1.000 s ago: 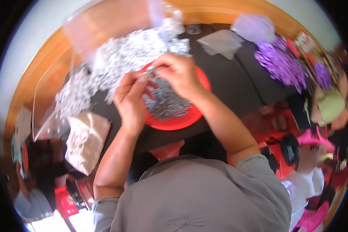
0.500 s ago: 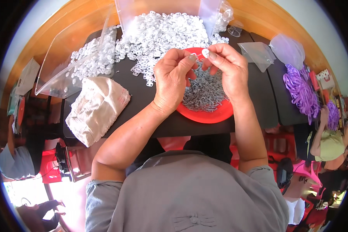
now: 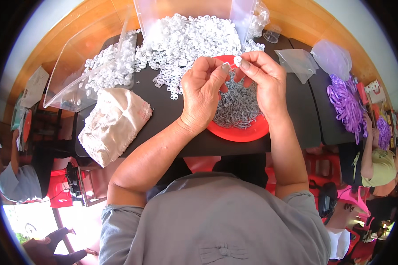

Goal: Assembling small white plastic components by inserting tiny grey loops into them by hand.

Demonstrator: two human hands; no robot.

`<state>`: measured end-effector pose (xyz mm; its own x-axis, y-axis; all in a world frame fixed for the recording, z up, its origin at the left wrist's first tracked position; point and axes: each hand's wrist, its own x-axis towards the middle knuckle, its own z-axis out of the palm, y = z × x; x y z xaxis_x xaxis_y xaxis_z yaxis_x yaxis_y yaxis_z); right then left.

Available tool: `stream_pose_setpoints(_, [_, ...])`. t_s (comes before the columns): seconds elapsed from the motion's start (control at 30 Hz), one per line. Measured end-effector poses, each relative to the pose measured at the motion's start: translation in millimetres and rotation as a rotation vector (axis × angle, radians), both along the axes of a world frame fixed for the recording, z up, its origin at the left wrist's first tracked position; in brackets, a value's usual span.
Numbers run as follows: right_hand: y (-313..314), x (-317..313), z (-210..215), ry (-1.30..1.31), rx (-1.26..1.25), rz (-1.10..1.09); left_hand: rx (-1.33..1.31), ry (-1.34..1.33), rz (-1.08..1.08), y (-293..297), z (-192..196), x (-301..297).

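Above the far part of a red basin [image 3: 239, 134], my two hands are raised close together with fingertips almost meeting. Between thumb and index finger, my right hand [image 3: 267, 84] pinches a small white plastic piece [image 3: 238, 60]. My left hand [image 3: 202, 90] is also closed in a pinch; a bit of white shows at its fingertips, too small to name. Inside the basin, partly hidden by both hands, lie many small grey pieces [image 3: 236, 106]. Beyond my hands spreads a big heap of small white plastic pieces with holes [image 3: 194, 37], some scattered toward my left wrist.
Left of my forearm lies a cream cloth bundle [image 3: 115, 121]. A clear plastic bin [image 3: 70, 95] with white pieces rests on its side behind it. Clear bags [image 3: 331, 59] and purple strips [image 3: 346, 106] lie at right. Other people sit farther off on both sides.
The whole view has shifted slightly to the right. Both hands keep their pinches above the basin, with little other movement.
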<state>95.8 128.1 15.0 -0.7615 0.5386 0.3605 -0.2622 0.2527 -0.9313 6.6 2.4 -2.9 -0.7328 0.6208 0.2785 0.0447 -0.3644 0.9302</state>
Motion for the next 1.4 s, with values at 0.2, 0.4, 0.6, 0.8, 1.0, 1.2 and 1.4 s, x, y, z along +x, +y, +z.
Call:
stream_pose_setpoints(0.2, [-2.3,-0.4,-1.1,0.004,0.0,0.007,-0.031,0.079,0.025,-1.0,-1.9,-1.1])
stream_pose_setpoints(0.4, [-4.1,0.6,-2.1,0.018,0.008,0.068,0.035,0.093,0.001,3.5,-5.3,0.2])
stream_pose_setpoints(0.6, [-5.8,0.8,2.4,0.032,0.021,0.059,0.028,0.048,-0.04,-0.2,0.7,-0.7])
stream_pose_setpoints(0.8, [-1.5,2.2,1.7,0.03,0.01,0.048,0.078,0.006,-0.092,0.9,3.9,-0.9])
stream_pose_setpoints(1.0, [8.9,6.1,0.8,0.008,0.0,0.156,0.122,0.0,-0.209,-1.7,6.0,-8.8])
stream_pose_setpoints(1.2, [15.8,11.0,6.0,-0.028,-0.119,0.299,0.14,0.04,-0.298,-2.3,7.1,-8.2])
stream_pose_setpoints(1.4, [11.2,10.4,7.6,-0.054,-0.207,0.352,0.137,0.025,-0.312,-3.2,7.8,-10.7])
